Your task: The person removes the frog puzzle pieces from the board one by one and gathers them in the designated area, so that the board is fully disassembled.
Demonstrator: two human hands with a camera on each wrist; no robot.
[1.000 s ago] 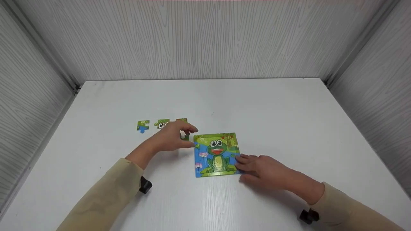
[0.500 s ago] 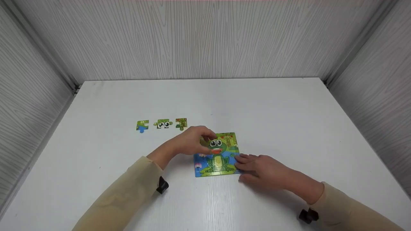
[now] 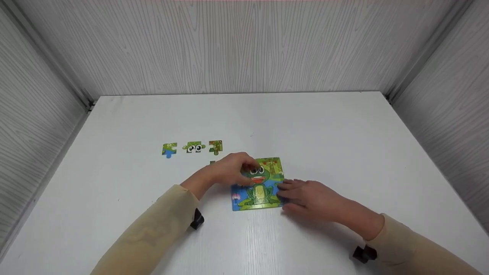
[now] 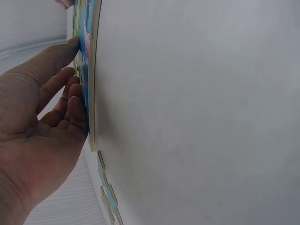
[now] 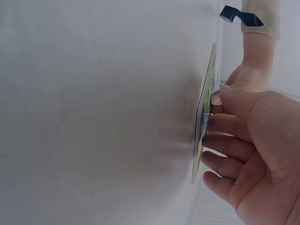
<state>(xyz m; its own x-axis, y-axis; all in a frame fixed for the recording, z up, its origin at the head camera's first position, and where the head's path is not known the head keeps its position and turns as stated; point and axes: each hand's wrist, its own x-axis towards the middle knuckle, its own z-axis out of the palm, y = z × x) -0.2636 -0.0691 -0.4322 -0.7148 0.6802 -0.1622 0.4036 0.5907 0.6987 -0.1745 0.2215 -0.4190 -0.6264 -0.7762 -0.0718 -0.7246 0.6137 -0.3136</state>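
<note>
A square frog jigsaw puzzle (image 3: 261, 193) lies flat on the white table, with a green and blue picture. My left hand (image 3: 229, 170) reaches over its upper left part, thumb and fingertips apart near the frog's face. In the left wrist view, the thumb (image 4: 70, 46) and curled fingers meet the puzzle's printed surface, and no lifted piece shows between them. Fingertips of my right hand (image 3: 313, 200) rest on the puzzle's right edge. The right wrist view shows those fingers (image 5: 225, 145) loosely bent along the thin board (image 5: 199, 126).
Behind the left hand lie a green and blue jigsaw piece (image 3: 169, 149), a piece with frog eyes (image 3: 194, 147) and a green and red piece (image 3: 216, 146). Part of another piece (image 3: 212, 162) shows beside the left hand. Panelled walls (image 3: 244, 46) enclose the table.
My left hand has moved right from beside the loose pieces onto the puzzle, uncovering the eye piece and the green and red piece. The right hand has barely shifted.
</note>
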